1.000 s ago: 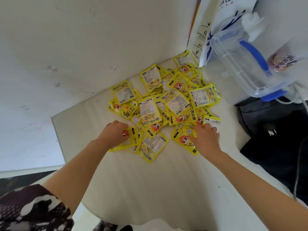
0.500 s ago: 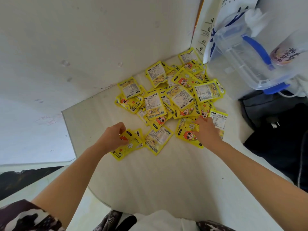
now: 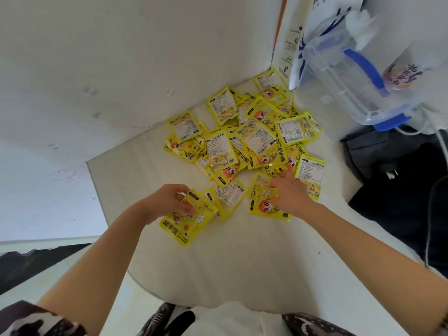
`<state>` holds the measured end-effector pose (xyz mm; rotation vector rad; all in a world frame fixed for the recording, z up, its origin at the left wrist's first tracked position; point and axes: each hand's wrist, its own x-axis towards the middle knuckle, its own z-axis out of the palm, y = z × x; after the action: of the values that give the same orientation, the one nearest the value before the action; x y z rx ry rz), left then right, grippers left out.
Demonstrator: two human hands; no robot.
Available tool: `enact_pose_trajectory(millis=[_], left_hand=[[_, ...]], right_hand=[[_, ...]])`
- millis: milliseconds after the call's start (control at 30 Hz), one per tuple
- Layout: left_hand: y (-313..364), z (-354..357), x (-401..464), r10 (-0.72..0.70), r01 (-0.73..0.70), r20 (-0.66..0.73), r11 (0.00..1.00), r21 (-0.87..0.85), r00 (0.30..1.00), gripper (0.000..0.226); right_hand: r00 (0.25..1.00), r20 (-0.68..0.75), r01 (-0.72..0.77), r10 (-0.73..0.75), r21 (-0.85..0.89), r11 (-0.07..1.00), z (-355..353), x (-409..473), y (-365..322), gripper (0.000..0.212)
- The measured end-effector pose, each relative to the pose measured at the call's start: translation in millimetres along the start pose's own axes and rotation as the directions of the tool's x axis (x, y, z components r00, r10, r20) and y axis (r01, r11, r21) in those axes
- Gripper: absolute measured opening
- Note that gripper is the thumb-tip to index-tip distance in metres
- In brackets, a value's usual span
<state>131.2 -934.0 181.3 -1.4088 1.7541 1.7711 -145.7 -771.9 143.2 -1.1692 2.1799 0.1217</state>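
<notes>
Yellow packet in left hand has slid away from pile.

Your pale table stands pushed into a corner of scuffed white walls, in soft even light. Past its left edge you see pale floor; a black bag lies at its right edge.

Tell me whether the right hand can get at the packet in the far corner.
Probably yes. The corner packet lies uncovered, and only the flat pile lies between it and the right hand; the jug stands aside.
</notes>
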Motion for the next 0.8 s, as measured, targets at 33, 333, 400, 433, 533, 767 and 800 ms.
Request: enact_pose_trajectory(millis=[33, 333, 400, 433, 533, 767, 800], left_hand=[[2, 6, 3, 0.014, -0.014, -0.013, 0.999, -0.042, 1.0, 0.029], [11, 62, 37, -0.031, -0.02, -0.23, 0.976, -0.216, 0.973, 0.019], [13, 69, 38, -0.034, -0.025, -0.283, 0.979, -0.203, 0.958, 0.017], [13, 72, 39, -0.039, -0.022, -0.304, 0.981, -0.194, 0.952, 0.016], [13, 77, 43, -0.05, -0.008, -0.359, 0.987, -0.158, 0.932, 0.017], [12, 83, 53, -0.017, 0.085, -0.479, 0.989, 0.12, 0.878, 0.02], [10, 84, 56, -0.01, 0.096, -0.489, 0.984, 0.152, 0.872, 0.02]], right_hand=[[1.0, 0.001, 0.002, -0.002, -0.008, 1.0, 2, -1, 0, 0.045], [0.995, -0.095, -0.017, 0.033, 0.166, 0.986, -1, -12, 15, 0.027], [0.984, -0.15, -0.039, 0.1, 0.367, 0.93, -6, -14, 28, 0.027], [0.975, -0.167, -0.052, 0.147, 0.471, 0.881, -9, -14, 36, 0.03], [0.941, -0.139, -0.101, 0.31, 0.755, 0.648, -17, -16, 53, 0.05], [0.902, 0.025, -0.19, 0.431, 0.919, 0.345, -23, -15, 85, 0.018], [0.901, 0.02, -0.182, 0.434, 0.924, 0.335, -22, -16, 89, 0.015]])
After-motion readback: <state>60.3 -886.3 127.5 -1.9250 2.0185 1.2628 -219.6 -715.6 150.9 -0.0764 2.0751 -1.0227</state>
